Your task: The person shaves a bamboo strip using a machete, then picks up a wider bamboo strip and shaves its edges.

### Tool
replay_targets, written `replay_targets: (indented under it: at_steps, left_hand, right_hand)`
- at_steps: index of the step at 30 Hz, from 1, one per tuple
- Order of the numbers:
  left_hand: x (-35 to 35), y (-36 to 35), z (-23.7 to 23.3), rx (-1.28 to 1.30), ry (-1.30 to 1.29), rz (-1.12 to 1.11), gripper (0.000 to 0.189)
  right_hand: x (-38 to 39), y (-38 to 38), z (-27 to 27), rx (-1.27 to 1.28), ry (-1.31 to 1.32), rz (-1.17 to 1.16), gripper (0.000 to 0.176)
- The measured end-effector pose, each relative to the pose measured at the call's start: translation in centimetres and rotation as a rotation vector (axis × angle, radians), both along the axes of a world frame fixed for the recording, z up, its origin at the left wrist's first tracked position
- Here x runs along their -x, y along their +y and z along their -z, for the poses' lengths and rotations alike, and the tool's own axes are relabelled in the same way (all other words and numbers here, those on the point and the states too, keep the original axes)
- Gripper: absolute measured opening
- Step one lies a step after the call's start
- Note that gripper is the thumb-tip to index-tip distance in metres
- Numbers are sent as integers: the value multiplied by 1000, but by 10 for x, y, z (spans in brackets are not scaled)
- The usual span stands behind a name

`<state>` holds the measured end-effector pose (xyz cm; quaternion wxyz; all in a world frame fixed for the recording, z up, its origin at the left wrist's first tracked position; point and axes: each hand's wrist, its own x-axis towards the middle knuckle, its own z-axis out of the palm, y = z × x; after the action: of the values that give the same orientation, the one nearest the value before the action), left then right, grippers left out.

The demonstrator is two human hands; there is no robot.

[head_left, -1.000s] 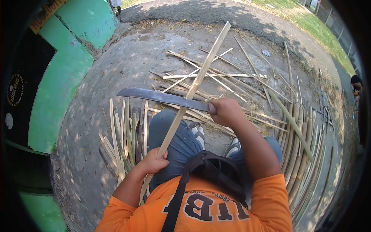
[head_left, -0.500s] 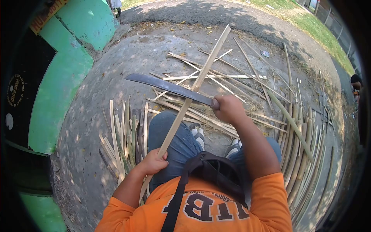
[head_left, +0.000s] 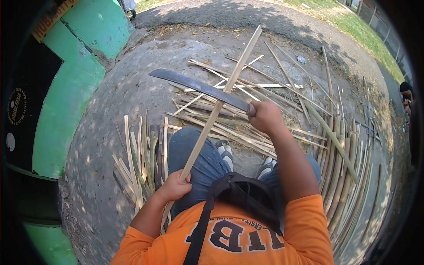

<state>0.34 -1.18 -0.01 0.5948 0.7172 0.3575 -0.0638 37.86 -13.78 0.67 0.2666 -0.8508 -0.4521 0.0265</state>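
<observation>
My left hand [head_left: 177,184] is closed round the lower part of a long split bamboo strip [head_left: 204,134], which slants up and away past my left knee. In my right hand [head_left: 266,117] is the handle of a machete [head_left: 194,87], its broad dark blade pointing left. The blade lies across the strip around its middle, overlapping it in this view. Beyond the blade, a loose heap of split bamboo strips [head_left: 247,137] covers the ground in front of my feet.
More bamboo strips [head_left: 140,154] stand in a bunch left of my knee. Several bamboo poles [head_left: 340,168] lie to my right. A green wall [head_left: 57,128] is at the left, and a road [head_left: 190,17] runs across the back. Another person [head_left: 406,93] shows at the far right edge.
My right hand and the machete have moved slightly farther up along the strip and to the right. My left hand keeps its hold, with the strip at nearly the same slant.
</observation>
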Motion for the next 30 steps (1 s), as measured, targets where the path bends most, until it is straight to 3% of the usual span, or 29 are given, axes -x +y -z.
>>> replay_targets:
  at_steps: [4,12,15,19,20,30]
  left_hand:
    - [0,3,1,40,11,1,17]
    - [0,1,1,-5,19,12,18]
    - [3,0,2,-4,7,13,18]
    - [1,2,2,34,12,8,18]
    - [1,2,2,41,17,10,17]
    - [-2,2,-4,30,19,7,20]
  right_hand:
    - [5,-8,-11,50,62,2,17]
    - [38,-5,-9,-24,-137,-296,9]
    - [12,-2,-7,-9,-178,-253,9]
    - [-16,-2,-3,-88,62,100,17]
    - [-19,-5,-4,-39,102,99,20]
    - [26,-4,-11,65,-97,-303,12]
